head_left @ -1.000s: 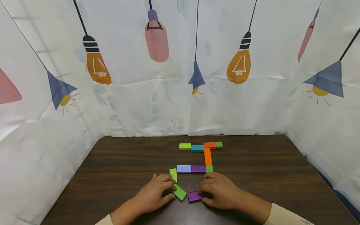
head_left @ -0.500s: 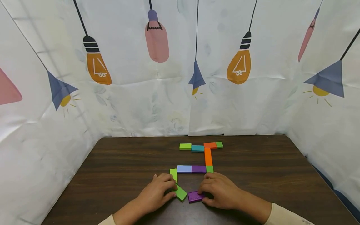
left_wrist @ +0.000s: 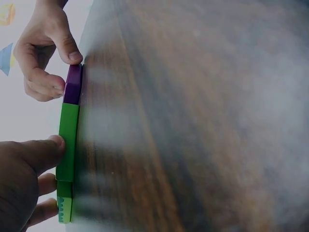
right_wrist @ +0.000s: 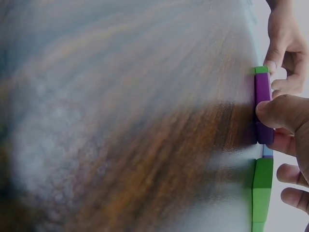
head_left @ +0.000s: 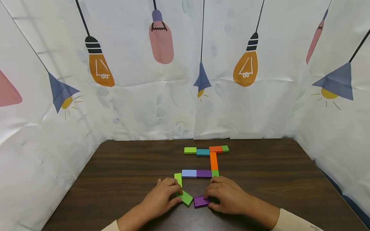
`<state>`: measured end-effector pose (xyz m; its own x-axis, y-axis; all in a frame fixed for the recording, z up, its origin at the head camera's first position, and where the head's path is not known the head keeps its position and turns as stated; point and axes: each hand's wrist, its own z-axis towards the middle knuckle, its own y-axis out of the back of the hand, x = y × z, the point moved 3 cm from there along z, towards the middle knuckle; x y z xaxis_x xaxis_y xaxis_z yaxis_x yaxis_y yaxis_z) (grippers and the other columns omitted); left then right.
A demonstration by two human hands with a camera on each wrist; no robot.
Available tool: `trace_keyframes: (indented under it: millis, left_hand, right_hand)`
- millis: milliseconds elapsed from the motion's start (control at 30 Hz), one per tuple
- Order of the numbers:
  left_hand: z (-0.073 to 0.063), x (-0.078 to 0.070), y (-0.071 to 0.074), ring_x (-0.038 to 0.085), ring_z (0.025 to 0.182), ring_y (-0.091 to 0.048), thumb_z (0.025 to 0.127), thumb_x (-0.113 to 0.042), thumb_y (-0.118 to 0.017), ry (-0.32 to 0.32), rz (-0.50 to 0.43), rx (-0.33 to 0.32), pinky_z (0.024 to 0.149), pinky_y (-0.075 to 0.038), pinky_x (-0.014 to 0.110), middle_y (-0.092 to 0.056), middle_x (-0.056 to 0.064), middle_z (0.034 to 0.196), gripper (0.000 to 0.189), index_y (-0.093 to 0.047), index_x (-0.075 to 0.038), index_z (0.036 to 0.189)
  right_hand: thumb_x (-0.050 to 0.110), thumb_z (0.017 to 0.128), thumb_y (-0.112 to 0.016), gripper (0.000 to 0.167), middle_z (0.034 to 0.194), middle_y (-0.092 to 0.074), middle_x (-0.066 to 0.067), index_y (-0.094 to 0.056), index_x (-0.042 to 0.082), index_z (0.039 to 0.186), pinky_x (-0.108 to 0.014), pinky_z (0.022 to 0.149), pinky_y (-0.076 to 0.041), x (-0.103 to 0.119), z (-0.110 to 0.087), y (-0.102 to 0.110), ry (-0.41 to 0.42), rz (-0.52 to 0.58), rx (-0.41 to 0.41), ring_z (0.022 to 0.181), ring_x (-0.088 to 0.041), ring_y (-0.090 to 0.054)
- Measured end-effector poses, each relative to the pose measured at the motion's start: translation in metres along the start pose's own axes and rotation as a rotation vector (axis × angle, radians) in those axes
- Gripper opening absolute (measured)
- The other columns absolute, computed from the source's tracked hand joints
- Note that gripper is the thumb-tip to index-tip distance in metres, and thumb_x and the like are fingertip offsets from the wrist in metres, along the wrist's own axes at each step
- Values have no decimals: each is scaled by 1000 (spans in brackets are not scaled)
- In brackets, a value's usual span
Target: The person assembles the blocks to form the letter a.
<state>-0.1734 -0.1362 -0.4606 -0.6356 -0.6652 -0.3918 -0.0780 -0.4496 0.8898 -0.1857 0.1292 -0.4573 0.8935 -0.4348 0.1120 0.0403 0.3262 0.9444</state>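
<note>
My left hand (head_left: 162, 197) pinches a bright green block (head_left: 187, 199), thumb on the near side and fingers on the far side. The block lies slanted on the table, its upper end by a lime block (head_left: 178, 178) partly covered by my fingers. My right hand (head_left: 228, 196) grips a purple block (head_left: 200, 202), hiding its right end. A narrow gap parts the purple block from the green one in the head view. In the left wrist view my thumb rests on the green block (left_wrist: 68, 140); in the right wrist view a thumb touches the purple block (right_wrist: 263, 92).
Beyond my hands a light blue block (head_left: 189, 174), a dark purple block (head_left: 204, 174) and a green block (head_left: 215, 173) form a row. An orange block (head_left: 214, 161) leads back to a row with lime (head_left: 190, 150), teal (head_left: 203, 152) and orange-red (head_left: 215, 149) blocks. A printed curtain surrounds the table (head_left: 130, 166).
My left hand has shifted slightly to the right, and the slanted green block has moved a little with it. My right hand and the purple block have barely moved.
</note>
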Motion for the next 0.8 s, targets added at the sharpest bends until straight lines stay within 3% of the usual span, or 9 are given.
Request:
trace_keyframes:
  millis: [200, 500, 633, 800]
  left_hand:
    - [-1, 1, 1, 13, 112, -56, 91, -27, -81, -11, 1, 24, 90, -41, 79, -57, -16, 109, 15, -70, -27, 102]
    - [-7, 7, 6, 27, 136, -49, 87, -46, -82, -34, 19, 157, 98, -37, 77, -57, -6, 135, 43, -66, -29, 123]
    - [-8, 9, 7, 28, 139, -46, 85, -51, -81, -42, 21, 176, 100, -36, 76, -56, -5, 138, 49, -65, -29, 126]
    - [-8, 10, 7, 28, 140, -46, 85, -52, -81, -44, 23, 183, 100, -36, 76, -55, -6, 139, 51, -64, -29, 127]
  right_hand:
    - [34, 87, -81, 18, 99, -67, 21, -75, 28, 103, -32, 90, -49, -1, 0, -1, -4, 1, 4, 99, -8, -54]
    - [37, 87, -82, 22, 103, -67, 21, -74, 28, 105, -35, 92, -50, -4, -1, 3, -16, 15, 5, 102, -7, -56]
    - [37, 86, -82, 23, 106, -66, 21, -74, 28, 106, -40, 92, -51, -7, -1, 9, -56, 29, 2, 105, -8, -56]
    - [36, 87, -82, 24, 106, -67, 21, -74, 27, 108, -35, 90, -50, -11, -1, 12, -76, 61, 21, 106, -9, -55]
